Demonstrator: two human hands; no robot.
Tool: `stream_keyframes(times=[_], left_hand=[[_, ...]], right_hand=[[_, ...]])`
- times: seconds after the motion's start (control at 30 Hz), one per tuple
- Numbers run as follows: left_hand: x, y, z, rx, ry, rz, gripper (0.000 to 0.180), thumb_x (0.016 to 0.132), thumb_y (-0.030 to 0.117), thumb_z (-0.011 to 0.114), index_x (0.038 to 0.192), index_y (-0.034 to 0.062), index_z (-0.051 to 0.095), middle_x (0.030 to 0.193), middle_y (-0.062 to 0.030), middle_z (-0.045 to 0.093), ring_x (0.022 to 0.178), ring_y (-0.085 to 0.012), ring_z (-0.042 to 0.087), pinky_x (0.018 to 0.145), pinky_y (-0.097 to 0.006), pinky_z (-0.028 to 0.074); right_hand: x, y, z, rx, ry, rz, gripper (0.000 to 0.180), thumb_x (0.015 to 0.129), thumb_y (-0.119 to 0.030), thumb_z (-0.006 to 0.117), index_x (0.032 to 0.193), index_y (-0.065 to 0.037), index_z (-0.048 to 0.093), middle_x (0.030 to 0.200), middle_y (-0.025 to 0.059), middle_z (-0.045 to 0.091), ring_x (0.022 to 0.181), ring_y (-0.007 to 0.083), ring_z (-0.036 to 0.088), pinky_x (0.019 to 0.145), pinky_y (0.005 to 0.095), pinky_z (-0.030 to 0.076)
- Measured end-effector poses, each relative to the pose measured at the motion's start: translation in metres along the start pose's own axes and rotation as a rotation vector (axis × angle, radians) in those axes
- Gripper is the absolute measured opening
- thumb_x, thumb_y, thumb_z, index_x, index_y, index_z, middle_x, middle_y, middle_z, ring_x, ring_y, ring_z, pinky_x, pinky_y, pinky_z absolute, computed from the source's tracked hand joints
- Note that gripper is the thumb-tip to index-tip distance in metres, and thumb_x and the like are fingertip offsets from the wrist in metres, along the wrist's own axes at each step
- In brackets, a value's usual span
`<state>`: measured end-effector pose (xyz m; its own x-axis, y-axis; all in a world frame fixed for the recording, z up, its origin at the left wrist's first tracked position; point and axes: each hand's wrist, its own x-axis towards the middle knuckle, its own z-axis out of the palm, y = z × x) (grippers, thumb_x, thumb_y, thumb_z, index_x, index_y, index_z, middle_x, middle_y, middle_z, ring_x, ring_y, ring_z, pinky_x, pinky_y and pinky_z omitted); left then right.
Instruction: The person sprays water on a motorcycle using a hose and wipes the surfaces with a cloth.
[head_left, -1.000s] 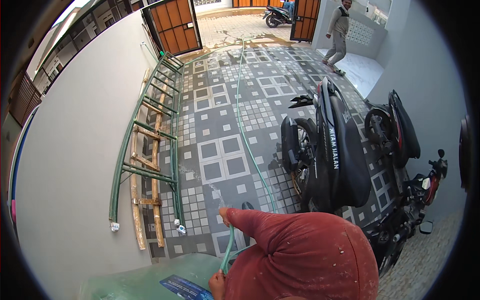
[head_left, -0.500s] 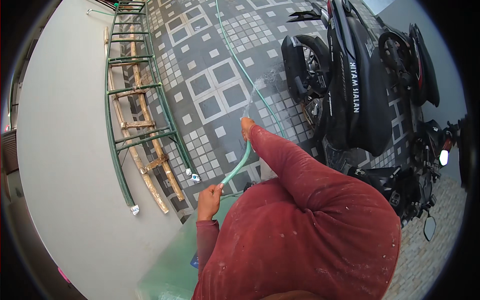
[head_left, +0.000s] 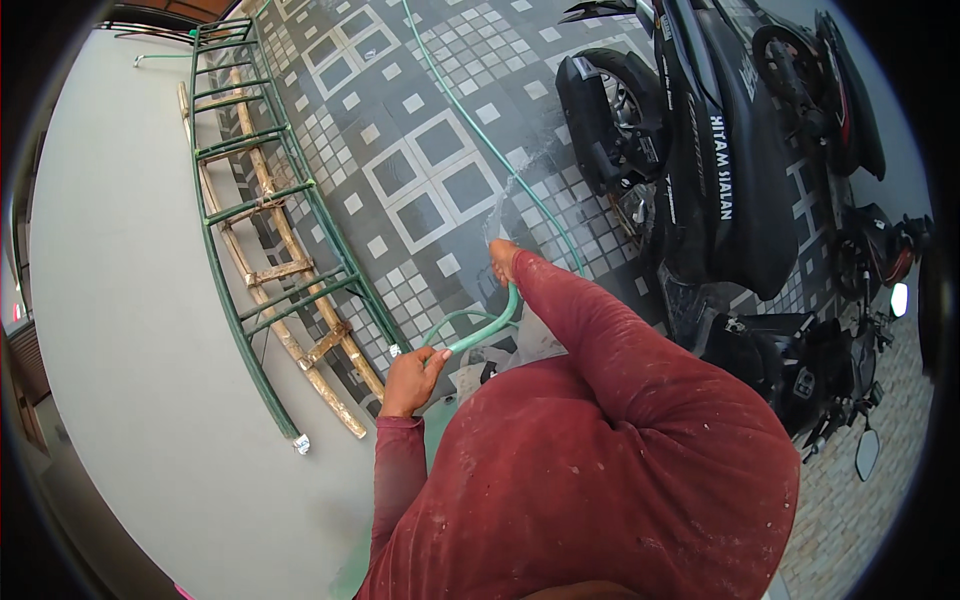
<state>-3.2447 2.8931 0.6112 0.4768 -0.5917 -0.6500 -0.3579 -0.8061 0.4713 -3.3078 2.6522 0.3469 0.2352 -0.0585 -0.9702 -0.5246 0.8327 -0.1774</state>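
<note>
A light green hose [head_left: 490, 330] runs between my two hands, bending upward toward the right one. My left hand [head_left: 412, 380] is closed round it, low and left of the middle. My right hand [head_left: 503, 262] grips the hose close to its outlet, farther out, with the fingers partly hidden by the wrist and sleeve. From there a stream of water [head_left: 498, 208] sprays forward onto the patterned floor tiles [head_left: 430, 215], where a wet patch shows. A further length of thin green hose [head_left: 465, 112] lies along the floor ahead.
On the left, a green metal ladder-like frame [head_left: 208, 232] and a wooden ladder [head_left: 290, 255] stand against a pale wall [head_left: 120, 270]. Black motorcycles [head_left: 735, 190] are parked close on the right, one with a mirror [head_left: 867, 455] sticking out.
My view has shifted a little. My left hand has come slightly up and nearer the right, and the hose between them bends more. A loop of hose now shows beside my hands. Water still flows.
</note>
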Motion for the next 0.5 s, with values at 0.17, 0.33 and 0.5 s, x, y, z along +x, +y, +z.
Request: stream_keyframes(times=[0.17,0.33,0.5], left_hand=[[-0.015,-0.051,-0.011,-0.040,0.015,0.055,0.049,0.095,0.046,0.059,0.081,0.0003,0.068,0.059,-0.0134,0.057,0.054,-0.0242,0.052,0.055,-0.039,0.040],[-0.032,-0.118,-0.029,-0.013,-0.008,0.114,0.051,0.094,0.049,0.058,0.084,0.0006,0.070,0.063,-0.0155,0.061,0.060,-0.0277,0.059,0.059,-0.040,0.044],[-0.054,-0.193,-0.046,-0.126,0.084,0.167,0.054,0.093,0.052,0.057,0.084,-0.0005,0.069,0.066,-0.0157,0.063,0.063,-0.0275,0.061,0.061,-0.040,0.045]], right_hand=[[-0.005,0.007,0.044,-0.194,-0.010,0.030,0.027,0.085,-0.028,0.043,0.062,-0.013,0.038,0.052,0.0030,0.035,0.041,0.0138,0.031,0.038,0.0322,0.021],[-0.028,0.002,0.096,-0.118,0.088,-0.111,0.024,0.083,-0.029,0.043,0.064,-0.014,0.039,0.053,0.0008,0.034,0.041,0.0127,0.029,0.038,0.0317,0.022],[-0.063,0.015,0.159,-0.125,0.140,-0.206,0.021,0.082,-0.025,0.043,0.066,-0.011,0.040,0.054,0.0059,0.037,0.041,0.0156,0.033,0.038,0.0335,0.021]])
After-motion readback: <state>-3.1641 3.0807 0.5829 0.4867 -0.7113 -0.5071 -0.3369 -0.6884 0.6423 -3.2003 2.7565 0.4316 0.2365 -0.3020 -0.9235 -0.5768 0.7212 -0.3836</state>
